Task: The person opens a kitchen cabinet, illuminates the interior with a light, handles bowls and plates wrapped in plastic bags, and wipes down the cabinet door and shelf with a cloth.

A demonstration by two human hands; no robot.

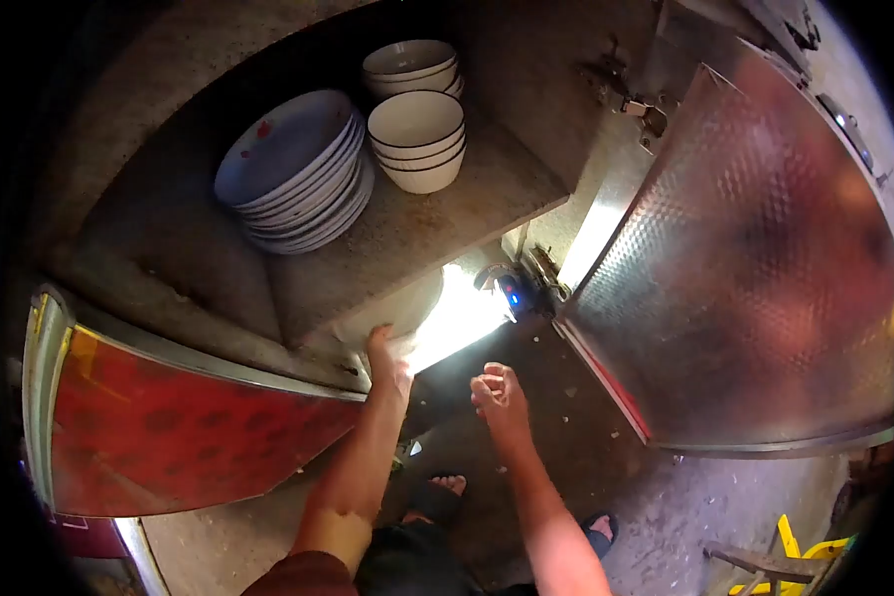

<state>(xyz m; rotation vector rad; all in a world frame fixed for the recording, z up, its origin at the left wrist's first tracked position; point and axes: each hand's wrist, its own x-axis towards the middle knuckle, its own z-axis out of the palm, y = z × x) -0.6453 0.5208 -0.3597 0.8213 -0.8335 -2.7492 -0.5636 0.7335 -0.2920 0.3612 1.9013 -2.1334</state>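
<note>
My left hand [391, 359] reaches in under the front edge of a cabinet shelf [507, 199]. Its thumb side points up, and strong glare [455, 323] washes out its fingers, so a grip cannot be made out. Just beyond the glare is a small dark device [508, 290] with blue lights. My right hand [498, 391] hovers to the right, over the dark cabinet bottom. Its fingers are loosely curled and slightly apart, with nothing visible in them.
On the shelf stand a stack of plates [293, 169] and two stacks of bowls [417, 139]. A red-panelled door [199, 417] swings out at left, a textured metallic door [735, 268] at right. Small pale bits lie below. A yellow object [790, 541] sits at lower right.
</note>
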